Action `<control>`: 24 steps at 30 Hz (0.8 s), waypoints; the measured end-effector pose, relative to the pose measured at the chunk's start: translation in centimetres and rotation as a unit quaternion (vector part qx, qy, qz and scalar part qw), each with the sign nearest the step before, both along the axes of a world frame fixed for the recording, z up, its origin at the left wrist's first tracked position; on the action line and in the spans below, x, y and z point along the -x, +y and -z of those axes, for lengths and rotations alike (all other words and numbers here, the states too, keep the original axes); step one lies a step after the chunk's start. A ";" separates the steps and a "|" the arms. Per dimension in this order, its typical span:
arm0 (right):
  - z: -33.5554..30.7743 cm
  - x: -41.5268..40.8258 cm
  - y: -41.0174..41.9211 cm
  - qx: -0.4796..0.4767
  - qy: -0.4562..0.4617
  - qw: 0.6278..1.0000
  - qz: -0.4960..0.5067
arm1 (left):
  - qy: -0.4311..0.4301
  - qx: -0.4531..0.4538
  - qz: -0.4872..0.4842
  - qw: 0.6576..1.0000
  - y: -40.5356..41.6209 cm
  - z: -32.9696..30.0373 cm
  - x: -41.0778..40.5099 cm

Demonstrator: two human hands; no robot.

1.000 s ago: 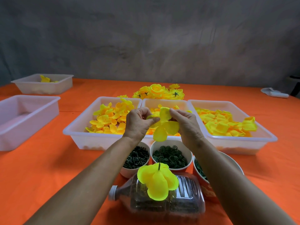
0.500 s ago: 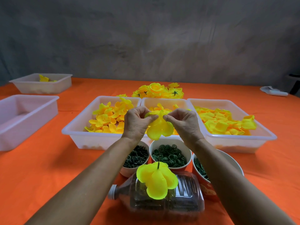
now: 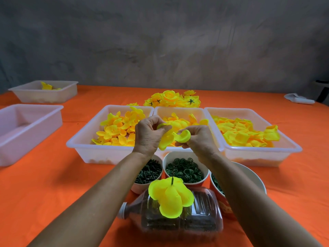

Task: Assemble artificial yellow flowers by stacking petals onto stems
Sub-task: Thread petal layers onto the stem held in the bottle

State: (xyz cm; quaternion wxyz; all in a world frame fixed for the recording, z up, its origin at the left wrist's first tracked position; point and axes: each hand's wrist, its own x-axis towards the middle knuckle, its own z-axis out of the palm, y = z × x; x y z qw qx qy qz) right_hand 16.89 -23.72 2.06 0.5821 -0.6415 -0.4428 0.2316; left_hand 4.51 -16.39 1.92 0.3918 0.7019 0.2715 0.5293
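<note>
Above the middle petal tray, both hands hold one yellow petal piece. My left hand pinches its left lobe, and my right hand pinches the curled right lobe. Below them a green stem stands upright on a clear plastic bottle lying on its side, and a layer of bright yellow petals sits on the stem. Three white trays hold loose petals: left, middle, right.
Two cups hold green parts: stems and rings; a third red cup and a white bowl stand at the right. Finished flowers lie behind the trays. Two more white trays sit on the orange table at the left.
The petal piece has folded and spread sideways between my hands, its right lobe now curled at my right fingers. Both hands stay above the middle tray.
</note>
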 end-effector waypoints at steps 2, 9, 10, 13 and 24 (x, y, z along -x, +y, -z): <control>0.0 0.0 0.0 -0.031 -0.004 0.999 0.024 | 0.010 -0.009 -0.008 1.000 -0.1 0.1 0.0; -0.1 0.2 -0.6 -0.095 -0.149 0.980 0.095 | 0.074 0.025 0.035 0.996 0.0 0.7 0.0; -0.2 0.3 -0.7 -0.104 -0.157 0.978 0.095 | 0.087 0.029 0.038 0.995 0.0 0.7 -0.1; -0.3 0.8 -0.8 -0.134 -0.161 0.975 0.079 | 0.074 0.035 0.051 0.995 -0.1 0.6 -0.1; -0.9 1.4 -0.9 -0.186 -0.098 0.976 0.052 | -0.035 0.130 0.163 0.977 -1.4 0.2 -0.2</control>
